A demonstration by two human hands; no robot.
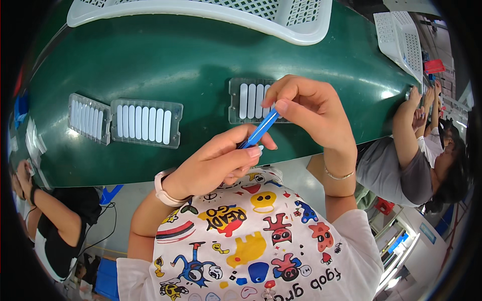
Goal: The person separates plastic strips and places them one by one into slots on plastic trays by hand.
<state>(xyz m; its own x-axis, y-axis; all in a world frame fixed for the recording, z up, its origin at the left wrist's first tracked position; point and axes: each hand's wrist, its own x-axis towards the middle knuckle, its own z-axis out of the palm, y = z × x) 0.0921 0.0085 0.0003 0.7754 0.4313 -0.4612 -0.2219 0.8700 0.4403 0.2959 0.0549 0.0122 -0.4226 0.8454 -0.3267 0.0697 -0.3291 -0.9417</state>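
A slim, glossy blue stick (262, 130) slants between my two hands, above the table's near edge. My left hand (213, 163) is closed round its lower end, and a small white tip (260, 148) pokes out by those fingers. At the upper end my right hand (314, 108) pinches the stick between thumb and fingers. Just behind lies a clear plastic tray (234, 111) with upright white strips (251, 100), partly covered by my right hand. Whether the stick is a pen or some other part, I cannot tell.
Two more clear trays of white strips, one flat (145, 143) and one slightly tilted (107, 125), touch on the left of the green table (201, 65). A white perforated basket (221, 14) stands at the back, another basket (396, 40) far right. People sit at both sides.
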